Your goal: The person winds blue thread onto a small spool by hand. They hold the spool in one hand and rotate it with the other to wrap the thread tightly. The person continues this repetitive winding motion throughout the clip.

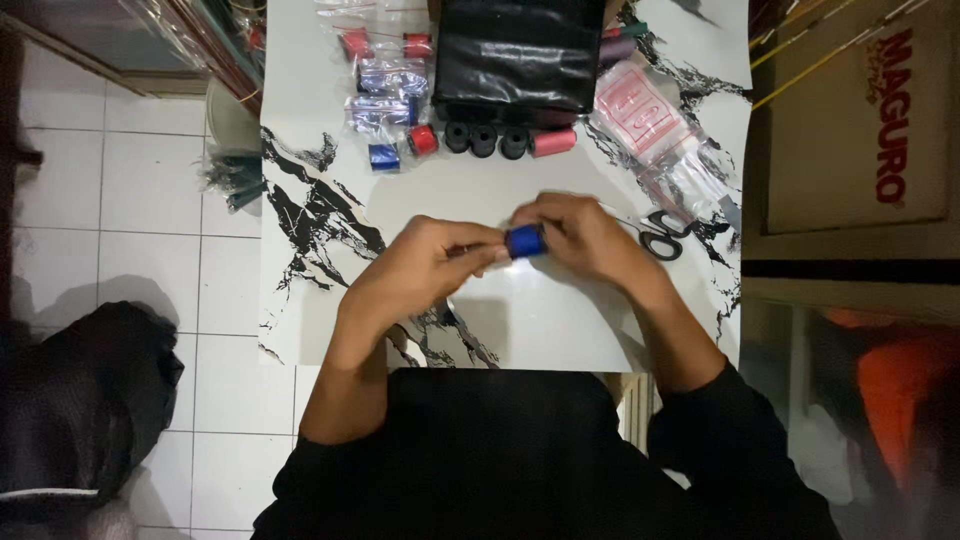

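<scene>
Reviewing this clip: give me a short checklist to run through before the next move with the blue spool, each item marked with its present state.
1. Blue spool held over the table, not dropped: ok.
2. Both hands on it, left hand and right hand: ok.
3. Thread end found and free: cannot tell, the fingers hide it.
4. Scissors within reach, lying just beyond the right hand: ok.
5. Other spools out of the way: ok, the black spools and red spool sit in a row by the black bag.
6. Bare table below the hands for setting the spool down: ok.
</scene>
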